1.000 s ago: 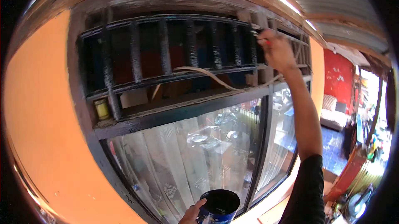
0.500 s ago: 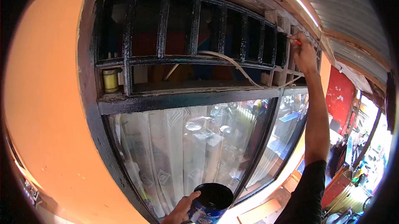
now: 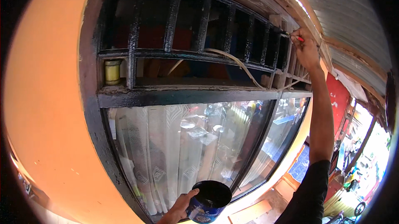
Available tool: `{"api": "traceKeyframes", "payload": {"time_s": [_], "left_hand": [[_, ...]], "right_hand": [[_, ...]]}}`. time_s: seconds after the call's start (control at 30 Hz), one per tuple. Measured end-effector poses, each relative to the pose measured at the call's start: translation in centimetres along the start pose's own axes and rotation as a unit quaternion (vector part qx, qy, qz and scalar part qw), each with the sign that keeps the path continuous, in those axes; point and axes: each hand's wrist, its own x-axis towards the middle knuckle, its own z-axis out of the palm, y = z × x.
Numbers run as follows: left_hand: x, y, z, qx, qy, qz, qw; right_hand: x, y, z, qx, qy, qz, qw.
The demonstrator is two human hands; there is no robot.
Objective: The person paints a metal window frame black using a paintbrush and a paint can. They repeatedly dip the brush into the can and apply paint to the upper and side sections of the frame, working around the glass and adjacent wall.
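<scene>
High on the right, my right hand (image 3: 306, 50) is closed round a paintbrush (image 3: 297, 37) with a red handle. Its dark bristles meet the upper right end of the wooden lattice (image 3: 203, 22) above the window. Most of the lattice bars are coated in wet, glossy black paint, while the bars past the brush are bare brown wood. Low in the middle, my left hand (image 3: 182, 205) grips a blue paint can (image 3: 206, 212) by its side, thumb over the rim. Black paint coats the can's inside.
Below the lattice is a glass window (image 3: 174, 145) with white curtains behind it. A yellow tin (image 3: 112, 72) stands on the ledge at left, and a pale cable (image 3: 235, 59) loops through the bars. An orange wall (image 3: 50, 99) rises at left, corrugated roofing (image 3: 336, 12) overhead.
The brush has shifted slightly upward and left to the top rail of the lattice. My view has turned a little. The can stays in my left hand, nearly in place.
</scene>
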Motion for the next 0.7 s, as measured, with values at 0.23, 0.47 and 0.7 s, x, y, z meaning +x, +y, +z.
{"api": "traceKeyframes", "payload": {"time_s": [0.23,0.47,0.7], "left_hand": [[1.6,-1.3,-1.2,0.018,0.017,0.057,0.998],[-0.7,-1.2,-1.3,0.018,0.002,0.068,0.998],[-4.1,0.0,-0.4,0.005,-0.012,0.062,0.998]], "right_hand": [[2.5,-8.5,0.7,-0.101,0.022,-0.092,0.990],[7.0,-22.9,1.4,0.010,0.097,-0.301,0.949],[5.9,-22.5,1.5,0.204,0.107,-0.165,0.959]]}}
